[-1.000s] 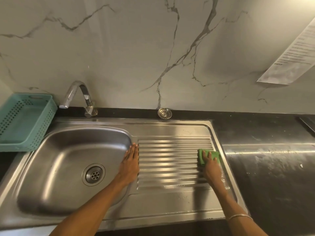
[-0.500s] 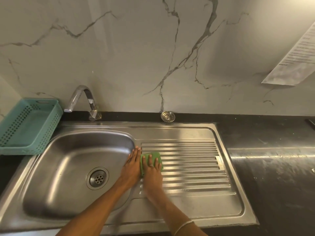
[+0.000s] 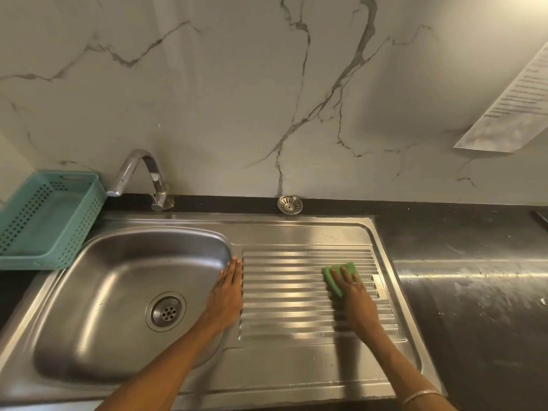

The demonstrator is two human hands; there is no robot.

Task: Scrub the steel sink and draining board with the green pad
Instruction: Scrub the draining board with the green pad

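Observation:
The steel sink bowl (image 3: 118,292) lies at the left, with its ridged draining board (image 3: 296,292) to the right. A green pad (image 3: 335,277) lies on the ridges toward the board's right side. My right hand (image 3: 355,298) presses flat on the pad with straight fingers and covers its near half. My left hand (image 3: 226,292) rests flat on the strip between the bowl and the ridges, fingers straight and together.
A curved tap (image 3: 142,176) stands behind the bowl. A teal perforated basket (image 3: 50,221) sits on the dark counter at the left. A loose drain strainer (image 3: 289,204) lies behind the board. Dark wet countertop (image 3: 474,292) stretches to the right. A printed sheet (image 3: 513,99) hangs on the marble wall.
My right hand slid the pad from the board's right side to beside my left hand, then back to the right. The left hand stayed in place.

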